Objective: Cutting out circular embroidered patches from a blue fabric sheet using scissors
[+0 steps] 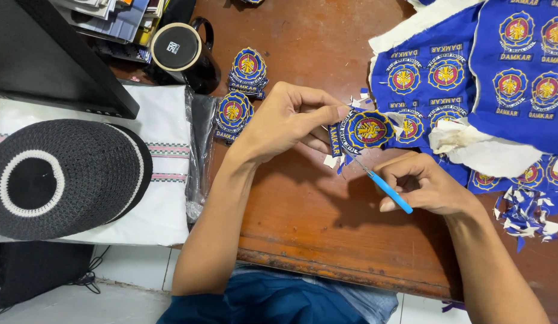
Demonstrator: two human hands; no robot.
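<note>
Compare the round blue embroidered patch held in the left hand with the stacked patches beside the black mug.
The round blue embroidered patch is single, pinched in the left hand, with ragged fabric still hanging off it. The stacked patches lie in a pile on the wooden table, trimmed clean. Both share one blue-and-yellow emblem.

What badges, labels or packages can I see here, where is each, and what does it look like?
Patch: in the left hand, round, blue, gold-edged, red-yellow centre.
Cut patch piles: by the black mug, same design.
Uncut patch sheets: upper right, blue fabric.
Mug emblem: small white square.
Plastic package: left, clear wrap over white cloth.
</note>
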